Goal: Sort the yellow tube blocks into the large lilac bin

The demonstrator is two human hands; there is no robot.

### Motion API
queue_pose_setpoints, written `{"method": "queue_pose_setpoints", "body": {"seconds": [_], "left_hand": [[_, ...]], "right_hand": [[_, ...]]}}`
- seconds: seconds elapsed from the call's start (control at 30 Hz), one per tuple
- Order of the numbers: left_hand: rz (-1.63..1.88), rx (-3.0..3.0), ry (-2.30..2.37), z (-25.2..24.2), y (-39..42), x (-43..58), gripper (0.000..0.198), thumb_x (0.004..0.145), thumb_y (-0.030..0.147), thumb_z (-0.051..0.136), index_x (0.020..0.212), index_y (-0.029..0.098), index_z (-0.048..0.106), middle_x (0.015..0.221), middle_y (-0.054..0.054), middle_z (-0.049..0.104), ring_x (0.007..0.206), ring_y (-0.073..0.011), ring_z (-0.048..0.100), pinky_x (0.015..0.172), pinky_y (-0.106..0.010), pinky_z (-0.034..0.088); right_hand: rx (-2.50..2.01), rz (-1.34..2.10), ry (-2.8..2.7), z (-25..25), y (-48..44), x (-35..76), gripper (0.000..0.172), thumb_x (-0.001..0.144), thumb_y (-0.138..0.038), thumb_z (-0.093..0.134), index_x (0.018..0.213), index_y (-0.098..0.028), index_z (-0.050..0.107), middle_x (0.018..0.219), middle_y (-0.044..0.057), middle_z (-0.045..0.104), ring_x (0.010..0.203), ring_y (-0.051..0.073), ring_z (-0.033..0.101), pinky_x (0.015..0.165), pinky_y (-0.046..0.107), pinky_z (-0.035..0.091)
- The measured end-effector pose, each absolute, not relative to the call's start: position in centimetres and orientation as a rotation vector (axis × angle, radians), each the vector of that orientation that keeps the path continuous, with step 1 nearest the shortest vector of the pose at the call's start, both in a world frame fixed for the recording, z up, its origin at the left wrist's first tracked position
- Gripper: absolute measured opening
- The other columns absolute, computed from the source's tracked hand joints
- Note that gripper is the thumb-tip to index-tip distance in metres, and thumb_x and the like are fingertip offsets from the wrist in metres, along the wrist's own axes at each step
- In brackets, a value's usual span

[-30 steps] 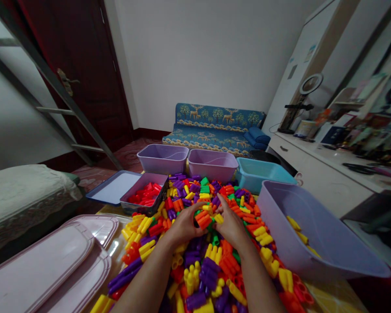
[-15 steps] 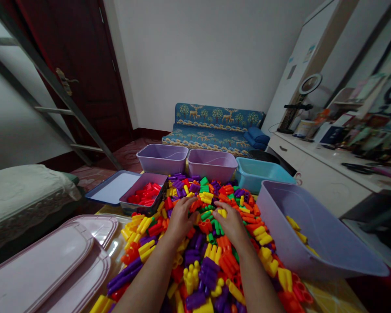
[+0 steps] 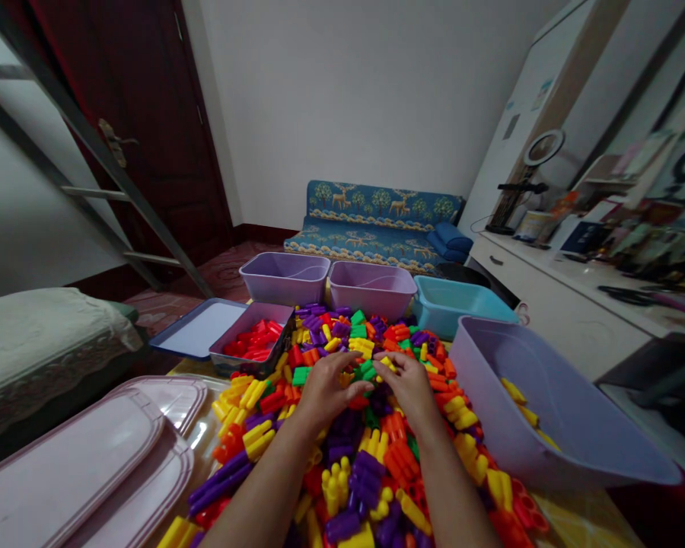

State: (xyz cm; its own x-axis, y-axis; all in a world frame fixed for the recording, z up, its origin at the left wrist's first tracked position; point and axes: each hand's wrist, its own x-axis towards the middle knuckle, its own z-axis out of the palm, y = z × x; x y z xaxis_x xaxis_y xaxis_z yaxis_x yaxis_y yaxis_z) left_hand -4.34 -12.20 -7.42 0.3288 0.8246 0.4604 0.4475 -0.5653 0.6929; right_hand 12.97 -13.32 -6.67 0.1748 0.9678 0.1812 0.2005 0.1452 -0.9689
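A heap of bullet-shaped plastic building blocks point(image 3: 371, 460) in yellow, purple, red, orange and green covers the table in front of me. My left hand point(image 3: 326, 387) is over the middle of the heap, thumb and fingers apart, with nothing visible in its grip. Just to its right, my right hand point(image 3: 409, 383) pinches a small yellow block point(image 3: 387, 364) between thumb and fingers. Green blocks point(image 3: 366, 370) lie between the two hands, and a yellow cluster point(image 3: 361, 348) sits just beyond them.
Two purple bins point(image 3: 285, 289) and a blue bin point(image 3: 462, 304) line the far side. A large purple bin point(image 3: 553, 426) at right holds several yellow blocks. At left stand a box point(image 3: 221, 358) of red pieces and stacked pale pink lids point(image 3: 74, 464). A patterned sofa point(image 3: 371, 232) is behind.
My left hand has turned, its thumb now reaching right over the blocks. Green blocks between the hands and left of my left hand have shifted. My right hand still holds the yellow block.
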Motion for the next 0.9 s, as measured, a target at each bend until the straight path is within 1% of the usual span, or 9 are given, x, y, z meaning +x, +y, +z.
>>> {"method": "queue_pose_setpoints", "body": {"seconds": [0.1, 0.2, 0.3, 0.37, 0.53, 0.63, 0.73, 0.83, 0.9], "left_hand": [[1.119, 2.125, 1.115, -7.5, -11.9, -4.5, 0.031, 0.082, 0.035, 0.065, 0.108, 0.02, 0.069, 0.094, -0.007, 0.072, 0.085, -0.02, 0.066, 0.077, -0.03, 0.051], [1.168, 2.113, 1.108, -7.6, -11.5, -4.9, 0.021, 0.082, 0.028, 0.063, 0.1, 0.019, 0.071, 0.087, -0.006, 0.072, 0.08, -0.0188, 0.065, 0.073, -0.029, 0.05], [1.21, 2.101, 1.132, -7.8, -11.3, -5.1, 0.019, 0.082, 0.026, 0.063, 0.097, 0.019, 0.071, 0.088, -0.007, 0.071, 0.084, -0.0195, 0.065, 0.076, -0.03, 0.05], [1.214, 2.082, 1.178, -8.0, -11.3, -5.0, 0.018, 0.082, 0.023, 0.063, 0.097, 0.019, 0.071, 0.089, -0.006, 0.071, 0.085, -0.02, 0.065, 0.077, -0.031, 0.05], [1.218, 2.058, 1.207, -8.5, -11.2, -4.9, 0.02, 0.081, 0.016, 0.06, 0.097, 0.019, 0.071, 0.092, -0.007, 0.071, 0.088, -0.0207, 0.066, 0.08, -0.032, 0.05], [1.221, 2.062, 1.192, -8.6, -10.9, -5.5, 0.021, 0.079, 0.013, 0.061, 0.096, 0.019, 0.072, 0.093, -0.007, 0.071, 0.089, -0.0207, 0.066, 0.081, -0.032, 0.05], [1.301, 1.992, 1.242, -8.9, -10.4, -5.9, 0.017, 0.079, 0.017, 0.063, 0.093, 0.019, 0.072, 0.09, -0.006, 0.072, 0.086, -0.02, 0.066, 0.08, -0.032, 0.052], [1.425, 1.882, 1.307, -9.6, -9.9, -5.9, 0.022, 0.08, 0.018, 0.06, 0.1, 0.019, 0.071, 0.093, -0.007, 0.071, 0.086, -0.0202, 0.066, 0.078, -0.033, 0.054], [1.503, 1.761, 1.313, -10.0, -9.6, -5.8, 0.036, 0.079, 0.015, 0.057, 0.114, 0.019, 0.065, 0.104, -0.009, 0.069, 0.091, -0.0212, 0.067, 0.081, -0.035, 0.054]], "right_hand": [[-1.256, 0.846, -1.362, -6.4, -13.5, 12.4, 0.029, 0.072, -0.041, 0.068, 0.087, -0.017, 0.072, 0.091, 0.007, 0.072, 0.087, 0.023, 0.066, 0.077, 0.034, 0.051], [-1.35, 0.761, -1.452, -6.3, -13.7, 12.3, 0.024, 0.072, -0.037, 0.068, 0.086, -0.018, 0.074, 0.084, 0.005, 0.072, 0.078, 0.021, 0.064, 0.073, 0.031, 0.049], [-1.407, 0.794, -1.51, -6.3, -13.9, 12.4, 0.023, 0.074, -0.035, 0.065, 0.087, -0.018, 0.074, 0.074, 0.003, 0.07, 0.067, 0.018, 0.061, 0.063, 0.028, 0.046], [-1.382, 0.823, -1.548, -6.2, -14.0, 12.4, 0.022, 0.075, -0.033, 0.064, 0.087, -0.017, 0.074, 0.073, 0.003, 0.07, 0.065, 0.017, 0.061, 0.059, 0.026, 0.045], [-1.366, 0.807, -1.517, -6.5, -13.8, 13.2, 0.021, 0.073, -0.031, 0.064, 0.086, -0.017, 0.074, 0.073, 0.003, 0.07, 0.065, 0.018, 0.062, 0.06, 0.028, 0.047], [-1.365, 0.732, -1.301, -6.5, -13.3, 14.6, 0.027, 0.071, -0.035, 0.067, 0.087, -0.014, 0.073, 0.076, 0.006, 0.07, 0.066, 0.019, 0.062, 0.062, 0.03, 0.049], [-1.283, 0.71, -0.962, -6.1, -13.0, 16.0, 0.041, 0.067, -0.042, 0.071, 0.095, -0.012, 0.07, 0.068, 0.003, 0.067, 0.056, 0.016, 0.058, 0.056, 0.03, 0.05], [-1.064, 0.708, -0.686, -5.2, -13.1, 16.6, 0.043, 0.064, -0.04, 0.075, 0.098, -0.014, 0.067, 0.077, 0.002, 0.068, 0.063, 0.014, 0.06, 0.064, 0.03, 0.054], [-0.903, 0.69, -0.549, -4.5, -13.2, 16.8, 0.039, 0.062, -0.033, 0.077, 0.095, -0.016, 0.066, 0.086, 0.002, 0.068, 0.074, 0.013, 0.064, 0.075, 0.031, 0.056]]}}
